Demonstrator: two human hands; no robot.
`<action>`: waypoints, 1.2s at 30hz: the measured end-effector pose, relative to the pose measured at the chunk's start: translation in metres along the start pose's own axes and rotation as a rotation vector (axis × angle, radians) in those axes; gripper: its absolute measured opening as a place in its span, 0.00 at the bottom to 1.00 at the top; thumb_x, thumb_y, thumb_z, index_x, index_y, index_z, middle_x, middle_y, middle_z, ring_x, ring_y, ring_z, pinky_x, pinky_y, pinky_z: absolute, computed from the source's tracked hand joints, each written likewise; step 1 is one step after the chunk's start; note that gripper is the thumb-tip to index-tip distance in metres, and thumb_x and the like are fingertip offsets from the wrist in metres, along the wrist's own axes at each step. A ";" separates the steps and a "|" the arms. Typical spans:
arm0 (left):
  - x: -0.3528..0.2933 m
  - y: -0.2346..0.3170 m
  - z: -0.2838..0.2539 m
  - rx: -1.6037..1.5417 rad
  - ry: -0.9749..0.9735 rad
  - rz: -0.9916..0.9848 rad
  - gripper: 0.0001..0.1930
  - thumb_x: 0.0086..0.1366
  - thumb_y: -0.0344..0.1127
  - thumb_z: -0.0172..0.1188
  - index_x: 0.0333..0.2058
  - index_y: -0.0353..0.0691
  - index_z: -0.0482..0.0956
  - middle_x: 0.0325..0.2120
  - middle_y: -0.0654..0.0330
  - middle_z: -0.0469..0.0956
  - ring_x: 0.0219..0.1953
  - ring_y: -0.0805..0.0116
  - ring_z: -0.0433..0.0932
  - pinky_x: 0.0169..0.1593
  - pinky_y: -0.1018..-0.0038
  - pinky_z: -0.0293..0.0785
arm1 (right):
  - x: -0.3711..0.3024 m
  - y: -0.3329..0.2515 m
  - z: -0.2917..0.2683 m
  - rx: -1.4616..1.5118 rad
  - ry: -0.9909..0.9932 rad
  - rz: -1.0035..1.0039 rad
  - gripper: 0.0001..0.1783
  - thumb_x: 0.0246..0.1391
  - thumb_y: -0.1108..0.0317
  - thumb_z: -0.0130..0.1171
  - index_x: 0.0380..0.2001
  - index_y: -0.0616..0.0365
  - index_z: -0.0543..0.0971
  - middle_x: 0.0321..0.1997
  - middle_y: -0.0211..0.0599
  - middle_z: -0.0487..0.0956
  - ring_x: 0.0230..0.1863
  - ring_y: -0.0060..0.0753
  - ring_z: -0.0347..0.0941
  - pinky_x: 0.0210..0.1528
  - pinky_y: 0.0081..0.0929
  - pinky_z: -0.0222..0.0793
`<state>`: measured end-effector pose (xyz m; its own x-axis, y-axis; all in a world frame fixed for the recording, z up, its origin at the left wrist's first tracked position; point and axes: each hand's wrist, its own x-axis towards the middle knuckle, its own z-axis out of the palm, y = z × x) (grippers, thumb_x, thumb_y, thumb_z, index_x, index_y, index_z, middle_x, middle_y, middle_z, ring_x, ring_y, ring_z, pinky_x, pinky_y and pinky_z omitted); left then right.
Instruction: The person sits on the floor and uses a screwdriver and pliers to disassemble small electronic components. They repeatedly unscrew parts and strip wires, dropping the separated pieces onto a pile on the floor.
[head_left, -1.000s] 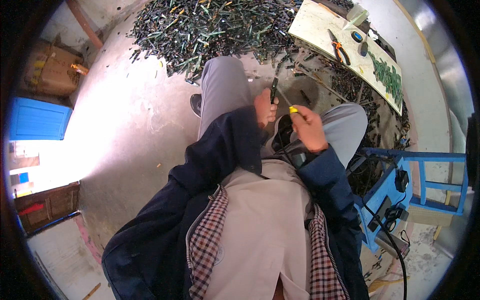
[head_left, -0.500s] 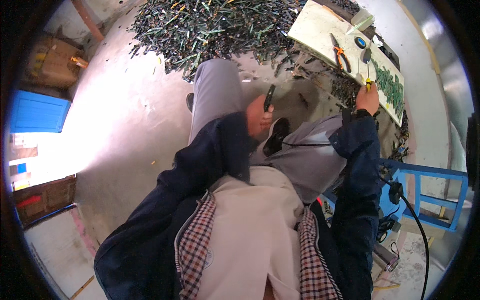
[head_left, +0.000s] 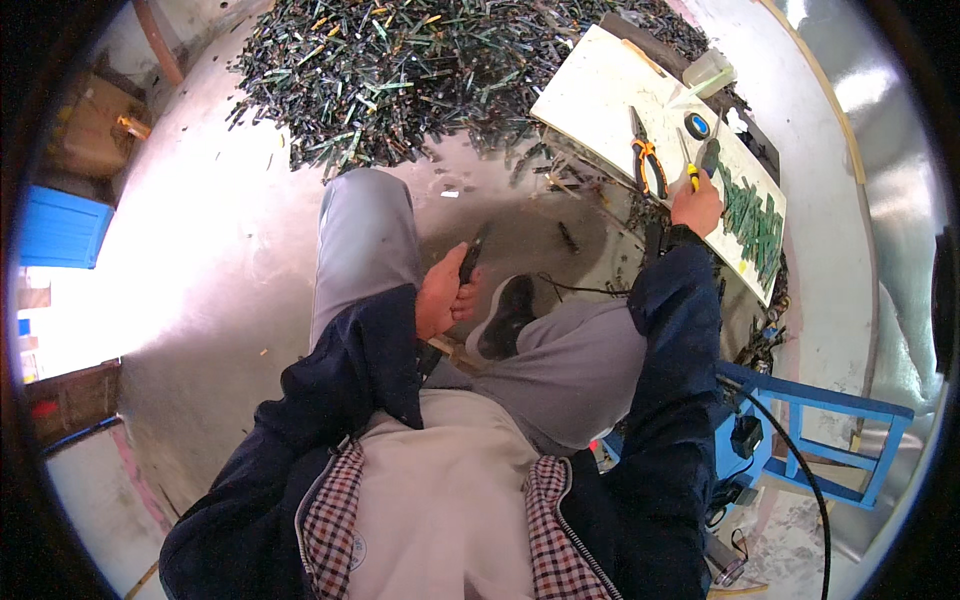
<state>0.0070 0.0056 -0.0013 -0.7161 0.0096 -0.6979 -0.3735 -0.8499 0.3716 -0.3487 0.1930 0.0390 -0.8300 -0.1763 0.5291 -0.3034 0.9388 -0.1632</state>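
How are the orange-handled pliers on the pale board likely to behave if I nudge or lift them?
The pliers will probably slide rather than roll, since they lie flat on the board. Their handles stand spread, so they may swing at the pivot when lifted. The metal-looking nose suggests they could feel heavy for their size.

Navy jacket (head_left: 270,470) with checked lining (head_left: 335,510), cream top (head_left: 440,490), grey trousers (head_left: 365,235), dark pale-soled shoe (head_left: 513,308).

Blue frame (head_left: 850,396) lower right, black cable (head_left: 821,505) across it; cardboard box (head_left: 95,130), blue panel (head_left: 65,228) at left.
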 end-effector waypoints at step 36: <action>-0.003 -0.011 0.006 0.058 -0.001 0.064 0.22 0.62 0.58 0.40 0.23 0.45 0.65 0.09 0.71 0.53 0.09 0.77 0.48 0.14 0.76 0.45 | -0.248 -0.075 -0.174 1.628 -1.383 0.654 0.19 0.44 0.67 0.51 0.43 0.54 0.67 0.31 0.33 0.72 0.29 0.28 0.71 0.16 0.14 0.57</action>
<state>0.0098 0.0177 0.0007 -0.7400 -0.0430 -0.6712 -0.3606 -0.8171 0.4499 -0.0391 0.2179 0.0649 -0.4394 -0.7569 -0.4837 0.6635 0.0895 -0.7428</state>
